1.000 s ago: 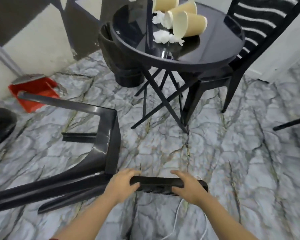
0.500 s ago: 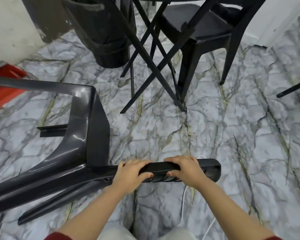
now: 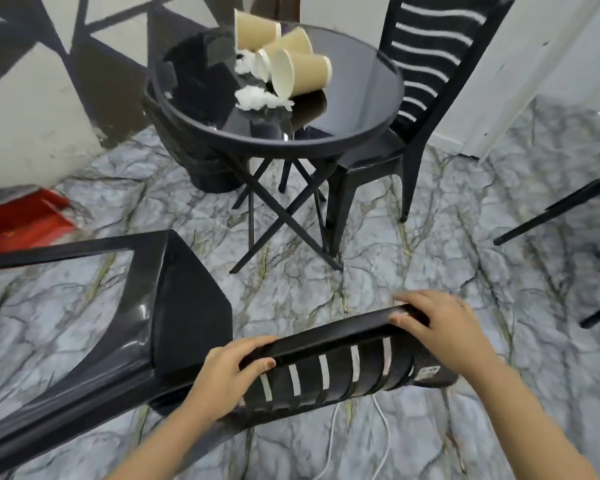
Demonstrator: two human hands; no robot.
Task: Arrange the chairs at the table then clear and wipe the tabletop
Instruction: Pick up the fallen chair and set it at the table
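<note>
Here I have the left hand point(image 3: 229, 368) and right hand point(image 3: 440, 334) clamped on the toppled chair's backrest point(image 3: 343, 362); I should raise it evenly, pivoting onto its legs.

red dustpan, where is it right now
In the head view the red plastic dustpan lies on the marble floor at the far left, against the painted wall, just beyond the tipped black chair.

Three paper cups point(image 3: 293, 57), two tissue wads point(image 3: 262, 98), three chairs point(image 3: 426, 81), one table point(image 3: 361, 109).
</note>
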